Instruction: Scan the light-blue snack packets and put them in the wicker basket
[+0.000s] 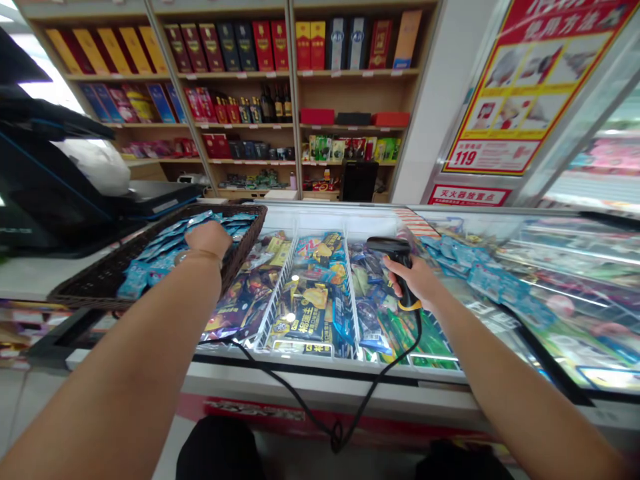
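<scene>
the left hand (209,237) is among blue packets (163,245) in a wicker basket (93,283); the right hand (419,279) grips a corded scanner (393,247) above a freezer (320,381), with more packets (493,275) beyond.

Packets (159,248) in basket (93,275) at left, scanner (393,247) over freezer (310,378), more packets (487,277) at right, shelves (327,95) behind

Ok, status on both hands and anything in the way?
Left hand at the blue packets in the wicker basket; grip unclear. Right hand holding the barcode scanner. Possible snag: looped black cable drooping below.
</scene>
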Tool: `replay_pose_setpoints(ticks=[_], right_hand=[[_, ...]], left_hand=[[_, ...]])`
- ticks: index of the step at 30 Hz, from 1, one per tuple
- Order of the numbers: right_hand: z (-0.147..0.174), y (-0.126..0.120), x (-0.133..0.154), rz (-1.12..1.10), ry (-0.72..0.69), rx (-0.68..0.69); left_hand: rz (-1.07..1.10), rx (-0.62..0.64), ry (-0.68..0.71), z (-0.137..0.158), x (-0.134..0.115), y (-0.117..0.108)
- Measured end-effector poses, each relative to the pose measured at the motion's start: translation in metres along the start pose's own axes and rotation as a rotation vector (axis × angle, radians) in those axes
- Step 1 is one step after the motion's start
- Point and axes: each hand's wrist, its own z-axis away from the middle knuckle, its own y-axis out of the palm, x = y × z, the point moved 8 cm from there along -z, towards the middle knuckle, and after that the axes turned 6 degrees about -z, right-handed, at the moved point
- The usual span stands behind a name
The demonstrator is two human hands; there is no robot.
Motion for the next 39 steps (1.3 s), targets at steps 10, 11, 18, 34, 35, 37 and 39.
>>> replay_pose_setpoints(ticks=[10,11,18,34,35,37,39], right_hand=[[0.006,0.004,0.009,0.053,-0.052,0.021],[0.006,0.004,0.009,0.058,-0.053,0.021],[0.004,0.001,0.007,0.023,-0.050,0.007],[0.007,0.007,0.005,0.064,-0.038,0.032],[0.007,0.008,0.006,0.070,-0.042,0.034],[0.008,0.010,0.006,0.076,-0.051,0.042],[0.009,0.011,0.007,0.077,-0.054,0.044]], left_hand=[[-0.010,-0.352,0.275,0.051,-0.080,-0.050],[-0.009,-0.313,0.357,0.061,-0.097,-0.043],[-0.016,-0.030,0.788,0.155,-0.203,0.028],[0.230,0.151,0.484,0.147,-0.197,0.095],[0.246,0.159,0.485,0.147,-0.198,0.096],[0.301,0.175,0.469,0.145,-0.199,0.096],[0.419,0.186,0.455,0.143,-0.200,0.095]])
